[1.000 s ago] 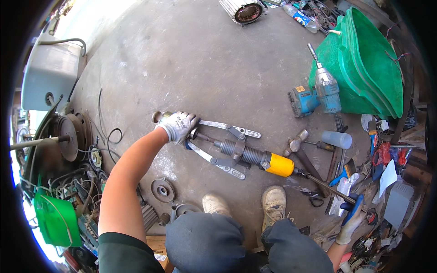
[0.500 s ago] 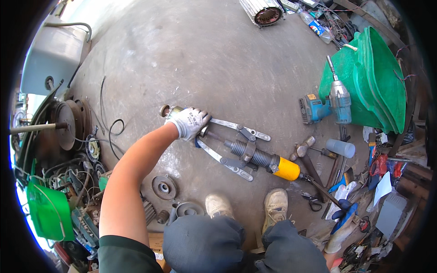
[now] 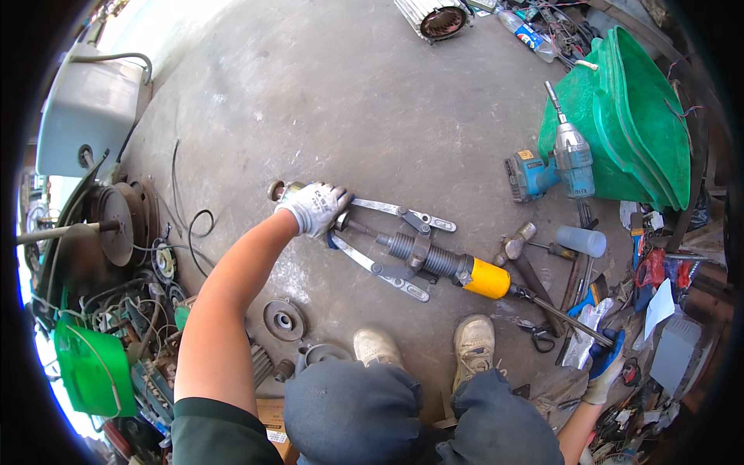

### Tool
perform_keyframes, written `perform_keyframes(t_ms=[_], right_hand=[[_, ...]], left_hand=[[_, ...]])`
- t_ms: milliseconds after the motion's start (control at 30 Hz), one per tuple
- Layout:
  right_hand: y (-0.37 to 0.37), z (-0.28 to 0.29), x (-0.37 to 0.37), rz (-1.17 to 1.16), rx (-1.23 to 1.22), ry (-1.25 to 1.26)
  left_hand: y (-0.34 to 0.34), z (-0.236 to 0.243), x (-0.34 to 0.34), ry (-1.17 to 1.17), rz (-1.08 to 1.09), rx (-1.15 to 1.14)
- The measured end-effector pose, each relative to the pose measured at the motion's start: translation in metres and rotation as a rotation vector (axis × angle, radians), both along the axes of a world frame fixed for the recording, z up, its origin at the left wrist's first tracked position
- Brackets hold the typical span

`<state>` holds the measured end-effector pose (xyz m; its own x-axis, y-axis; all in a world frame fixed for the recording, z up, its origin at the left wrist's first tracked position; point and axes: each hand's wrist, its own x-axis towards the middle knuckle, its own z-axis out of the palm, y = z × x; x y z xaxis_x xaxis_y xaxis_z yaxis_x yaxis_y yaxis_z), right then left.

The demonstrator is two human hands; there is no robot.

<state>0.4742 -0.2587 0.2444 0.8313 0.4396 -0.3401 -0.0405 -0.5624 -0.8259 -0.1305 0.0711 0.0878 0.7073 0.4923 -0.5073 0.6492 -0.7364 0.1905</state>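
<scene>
A hydraulic gear puller with a yellow body, a threaded grey barrel and two long silver jaws lies slantwise on the floor. My left hand, in a white and blue glove, is closed over a metal shaft part at the jaws' ends and hides much of it. From the yellow body a long metal pump handle runs to the lower right. My right hand, gloved with a blue palm, is curled at the handle's far end; its fingers show only in part.
A hammer and a blue cordless impact wrench lie right of the puller, beside a green bin. Scissors lie near the handle. A round metal disc sits by my left shoe. Scrap and wires crowd both sides.
My right hand has moved right and up, from spread fingers beside the handle to its far end, which now shows. My left hand keeps its hold; the view has shifted slightly.
</scene>
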Motion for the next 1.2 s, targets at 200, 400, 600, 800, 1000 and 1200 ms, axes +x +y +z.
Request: perform_keyframes(t_ms=[200, 400, 600, 800, 1000, 1200], right_hand=[[-0.046, -0.072, 0.028, 0.121, 0.379, 0.050], [-0.001, -0.018, -0.103, 0.589, 0.385, -0.271], [0.083, 0.025, -0.227, 0.681, 0.227, -0.233], [0.052, 0.009, -0.131, 0.429, 0.323, -0.349], [-0.022, -0.047, 0.005, -0.256, 0.208, 0.486], [0.063, -0.005, -0.141, 0.348, 0.391, -0.189]], left_hand=[[0.001, 0.003, -0.026, 0.022, -0.011, -0.045], [0.004, -0.003, -0.026, 0.054, 0.019, -0.103], [0.018, 0.020, -0.011, 0.042, -0.027, -0.004], [0.010, 0.031, -0.005, 0.077, -0.002, -0.064], [0.021, 0.019, -0.032, 0.071, -0.035, -0.094], [0.024, 0.013, -0.041, 0.045, -0.010, -0.055]])
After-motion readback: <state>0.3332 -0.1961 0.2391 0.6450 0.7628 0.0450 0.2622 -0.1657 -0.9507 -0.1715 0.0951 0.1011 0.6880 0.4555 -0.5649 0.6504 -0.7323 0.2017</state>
